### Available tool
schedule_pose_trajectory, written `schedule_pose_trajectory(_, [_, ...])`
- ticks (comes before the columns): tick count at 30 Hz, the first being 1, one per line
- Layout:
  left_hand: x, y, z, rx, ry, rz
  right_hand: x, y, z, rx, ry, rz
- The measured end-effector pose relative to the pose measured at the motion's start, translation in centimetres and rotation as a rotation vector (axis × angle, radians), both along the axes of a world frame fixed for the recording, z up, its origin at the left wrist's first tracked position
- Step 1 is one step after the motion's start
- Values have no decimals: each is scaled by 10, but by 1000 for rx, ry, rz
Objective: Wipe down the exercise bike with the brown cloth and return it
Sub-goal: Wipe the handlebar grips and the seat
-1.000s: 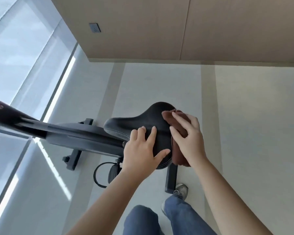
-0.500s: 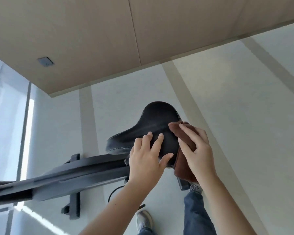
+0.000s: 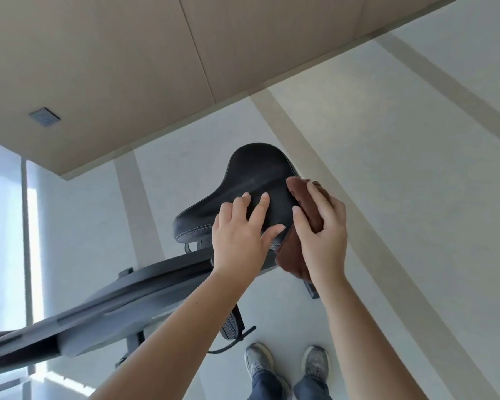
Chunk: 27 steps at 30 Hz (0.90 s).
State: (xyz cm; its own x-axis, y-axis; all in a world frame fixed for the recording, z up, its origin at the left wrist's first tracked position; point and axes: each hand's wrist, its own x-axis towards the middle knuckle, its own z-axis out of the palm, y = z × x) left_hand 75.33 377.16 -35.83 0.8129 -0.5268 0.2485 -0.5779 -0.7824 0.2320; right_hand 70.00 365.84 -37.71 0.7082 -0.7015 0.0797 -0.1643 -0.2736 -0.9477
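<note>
At the right edge of the saddle (image 3: 257, 171), the right hand (image 3: 322, 238) holds the brown cloth (image 3: 290, 256), its fingers laid over the bunched fabric and its thumb closing on the near side, so that a fold shows between thumb and forefinger. The cloth is pressed against the saddle's side; its far end pokes out past the fingertips onto the black top, and its lower part hangs below the palm, off the seat. Just beside it, the left hand (image 3: 238, 235) lies flat on the saddle with nothing in it, fingers spread and nearly straight, thumb stretched toward the right hand without touching it. Both forearms are bare and reach up from the bottom of the view. The saddle is black with pale stitching along its rim, its narrow nose pointing left. Below it the dark frame of the exercise bike (image 3: 113, 307) runs down and left to the picture's edge, and a pedal (image 3: 231, 324) with a strap hangs under the left forearm. Two grey shoes (image 3: 259, 360) and blue jeans (image 3: 267, 385) stand on the pale floor (image 3: 401, 183), which is crossed by beige stripes. Beyond lies a tan panelled wall (image 3: 113, 67) bearing a small grey switch plate (image 3: 44, 117), and a bright window (image 3: 0, 226) fills the left side.
</note>
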Motion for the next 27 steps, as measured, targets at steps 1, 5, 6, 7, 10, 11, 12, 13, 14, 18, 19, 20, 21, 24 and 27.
schedule_pose_trajectory(1, [-1, 0, 0, -3, -5, 2, 2, -5, 1, 16, 12, 24])
schedule_pose_trajectory(5, [-2, 1, -2, 5, -15, -22, 34, -56, 14, 191, 132, 329])
schedule_pose_trajectory(6, [-1, 2, -2, 10, -14, -36, 42, -62, 16, 247, 145, 358])
schedule_pose_trajectory(7, [1, 4, -2, 18, -19, -63, 46, -62, 16, 268, 146, 348])
schedule_pose_trajectory(10, [16, 18, -4, 45, -72, -222, 34, -42, 9, 214, 94, 151])
schedule_pose_trajectory(11, [23, 24, -4, 47, -83, -289, 25, -29, 4, 195, 52, 27])
schedule_pose_trajectory(12, [31, 30, -4, 42, -87, -356, 16, -12, -2, 179, 6, -121])
schedule_pose_trajectory(13, [39, 36, -4, 36, -84, -418, 10, 9, -7, 182, -36, -282])
schedule_pose_trajectory(14, [46, 40, -4, 33, -81, -472, 8, 34, -11, 201, -63, -436])
schedule_pose_trajectory(18, [64, 53, -5, -8, -55, -632, 29, 94, -8, 301, -154, -837])
schedule_pose_trajectory(19, [67, 56, -6, -14, -43, -665, 32, 90, -8, 295, -171, -873])
schedule_pose_trajectory(20, [71, 58, -6, -13, -36, -702, 32, 85, -9, 258, -174, -886])
schedule_pose_trajectory(21, [74, 61, -5, -6, -27, -739, 30, 80, -10, 215, -176, -881])
schedule_pose_trajectory(24, [83, 67, -3, -23, 25, -795, 40, 85, -13, 210, -237, -997])
schedule_pose_trajectory(27, [84, 70, -6, -42, 70, -788, 68, 117, -4, 283, -240, -1214])
